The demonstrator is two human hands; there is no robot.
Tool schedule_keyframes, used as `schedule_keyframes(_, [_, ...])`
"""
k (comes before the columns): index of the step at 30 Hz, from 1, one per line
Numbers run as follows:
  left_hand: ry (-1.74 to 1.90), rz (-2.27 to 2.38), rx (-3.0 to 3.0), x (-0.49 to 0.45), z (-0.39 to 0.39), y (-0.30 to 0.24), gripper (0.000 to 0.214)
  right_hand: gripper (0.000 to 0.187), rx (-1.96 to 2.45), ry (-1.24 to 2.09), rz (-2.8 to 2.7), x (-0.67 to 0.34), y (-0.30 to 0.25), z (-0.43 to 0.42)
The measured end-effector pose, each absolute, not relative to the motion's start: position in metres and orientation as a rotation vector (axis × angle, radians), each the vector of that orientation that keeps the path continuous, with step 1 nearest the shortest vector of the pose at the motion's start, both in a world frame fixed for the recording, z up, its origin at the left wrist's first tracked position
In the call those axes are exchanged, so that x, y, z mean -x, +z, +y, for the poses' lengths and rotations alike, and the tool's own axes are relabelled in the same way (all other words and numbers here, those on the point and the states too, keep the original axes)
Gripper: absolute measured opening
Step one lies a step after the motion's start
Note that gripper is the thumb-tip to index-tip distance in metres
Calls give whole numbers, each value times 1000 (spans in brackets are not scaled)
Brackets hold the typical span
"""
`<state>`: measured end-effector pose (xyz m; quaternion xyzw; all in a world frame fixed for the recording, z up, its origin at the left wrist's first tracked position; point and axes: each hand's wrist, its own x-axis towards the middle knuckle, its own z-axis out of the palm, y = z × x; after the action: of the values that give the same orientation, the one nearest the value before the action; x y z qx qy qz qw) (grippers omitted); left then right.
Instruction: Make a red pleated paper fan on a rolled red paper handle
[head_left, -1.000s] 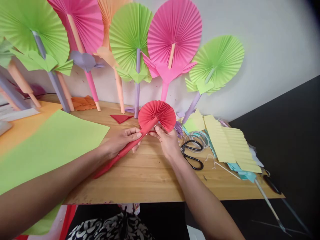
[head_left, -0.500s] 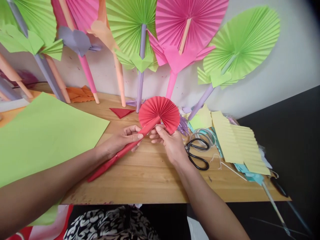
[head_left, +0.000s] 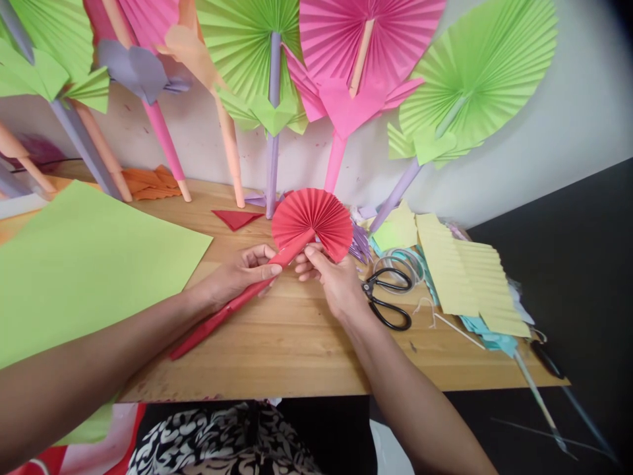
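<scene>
A red pleated paper fan (head_left: 314, 211) with a long rolled red paper handle (head_left: 237, 303) is held tilted above the wooden table (head_left: 297, 349). My left hand (head_left: 250, 270) is closed around the handle, thumb on top, a little below the fan. Just beneath the pleats, my right hand (head_left: 329, 274) pinches at the fan's lower edge beside the top of the handle. Whether something small sits between its fingertips is hard to make out. A folded red paper triangle (head_left: 236, 218) lies behind my left hand. Black-handled scissors (head_left: 388, 297) rest right of my right hand.
A large green sheet (head_left: 99, 264) covers the left of the table. Pleated yellow paper (head_left: 459, 277), a clear roll (head_left: 403, 264) and a thin white stick (head_left: 459, 331) lie at the right. Finished-looking fans, such as a pink one (head_left: 366, 39), lean on the wall.
The view has shifted slightly, so the surroundings sit a little higher and further left. Both hands keep nearly the same hold on the red fan.
</scene>
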<state>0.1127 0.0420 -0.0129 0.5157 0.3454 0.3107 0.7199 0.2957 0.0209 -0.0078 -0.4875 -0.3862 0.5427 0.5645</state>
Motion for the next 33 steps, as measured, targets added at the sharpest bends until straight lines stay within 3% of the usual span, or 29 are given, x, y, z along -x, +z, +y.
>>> schedule_keyframes(13, [622, 663, -1085, -108, 45, -20, 29, 19, 1162, 1248, -889, -294, -7, 23])
schedule_keyframes(23, [670, 690, -1071, -109, 44, -18, 25, 27, 1121, 1274, -863, -295, -8, 22])
schedule_keyframes(33, [675, 715, -1116, -110, 43, -17, 26, 19, 1123, 1257, -870, -294, -8, 22])
